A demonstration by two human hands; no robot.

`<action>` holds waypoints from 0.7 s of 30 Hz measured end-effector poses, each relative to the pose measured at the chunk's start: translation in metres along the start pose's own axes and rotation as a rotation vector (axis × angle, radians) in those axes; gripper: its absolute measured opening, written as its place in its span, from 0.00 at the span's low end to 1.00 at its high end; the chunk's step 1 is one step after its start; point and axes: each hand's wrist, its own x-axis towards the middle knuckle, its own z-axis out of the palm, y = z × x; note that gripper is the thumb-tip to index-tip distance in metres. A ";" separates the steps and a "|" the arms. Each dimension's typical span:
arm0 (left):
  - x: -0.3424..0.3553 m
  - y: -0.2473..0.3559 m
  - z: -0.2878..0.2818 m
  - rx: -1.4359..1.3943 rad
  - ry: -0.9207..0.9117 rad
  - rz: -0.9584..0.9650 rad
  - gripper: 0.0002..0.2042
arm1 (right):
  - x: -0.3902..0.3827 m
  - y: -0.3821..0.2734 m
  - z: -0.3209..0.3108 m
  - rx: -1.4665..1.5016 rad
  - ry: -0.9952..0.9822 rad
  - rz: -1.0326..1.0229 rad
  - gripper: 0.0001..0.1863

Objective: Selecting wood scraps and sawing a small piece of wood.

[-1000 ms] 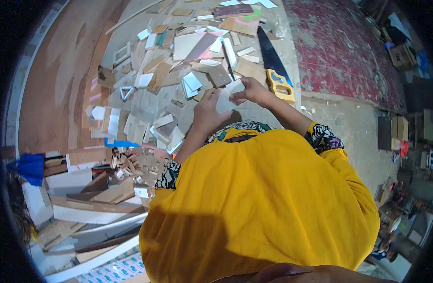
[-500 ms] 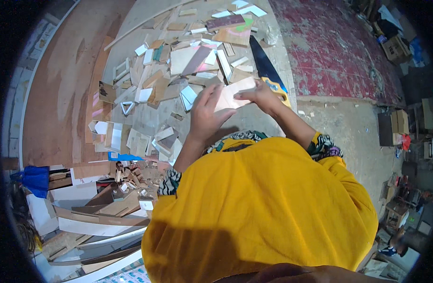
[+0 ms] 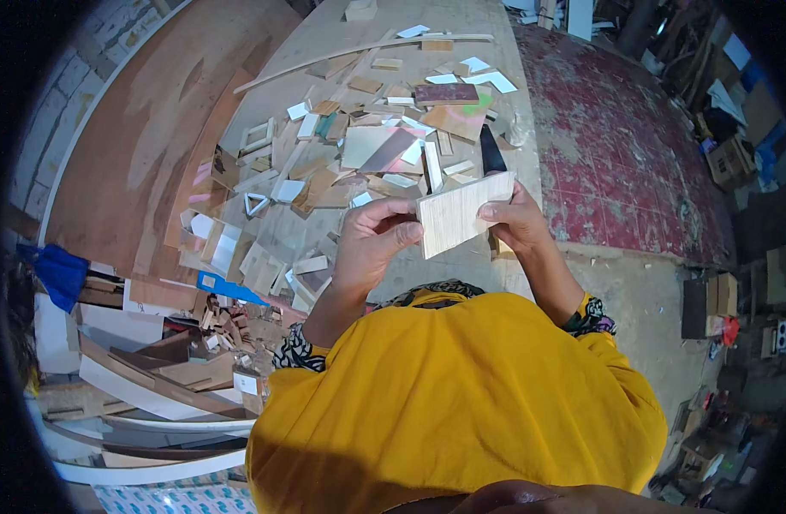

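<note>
Between my two hands, above the near edge of the worktable, is a pale rectangular wood board (image 3: pixel 463 214), tilted with its broad grained face toward me. My left hand (image 3: pixel 372 240) pinches its left edge between thumb and fingers. The opposite end is gripped by my right hand (image 3: pixel 521 221), the thumb lying on the face and the fingers behind. Beyond the board shows the dark blade of a handsaw (image 3: pixel 491 152); its handle is mostly hidden by the board and my right hand.
Wood offcuts (image 3: pixel 384 146) lie scattered over the worktable (image 3: pixel 333 38). A long thin strip (image 3: pixel 359 53) crosses its far part. At the left is a large brown panel (image 3: pixel 145 128). Below it, near a blue saw handle (image 3: pixel 230 288), scrap boards (image 3: pixel 162 377) are heaped. Red flooring (image 3: pixel 616 146) lies right.
The board has turned to face me more squarely and sits slightly lower and to the right. My left hand has shifted to its left edge. The whole view has tipped upward.
</note>
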 end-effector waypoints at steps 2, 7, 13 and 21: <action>0.000 -0.005 -0.002 -0.042 -0.002 -0.012 0.12 | -0.001 0.001 0.004 0.012 -0.017 0.002 0.29; 0.004 -0.007 -0.002 -0.091 -0.021 -0.035 0.12 | -0.002 0.009 0.003 0.036 0.011 -0.028 0.25; 0.006 -0.005 -0.005 -0.065 0.045 -0.047 0.11 | 0.002 0.003 0.006 -0.020 0.090 -0.046 0.23; 0.008 0.009 -0.012 0.241 -0.001 0.122 0.22 | 0.014 -0.009 0.016 -0.041 0.085 -0.059 0.25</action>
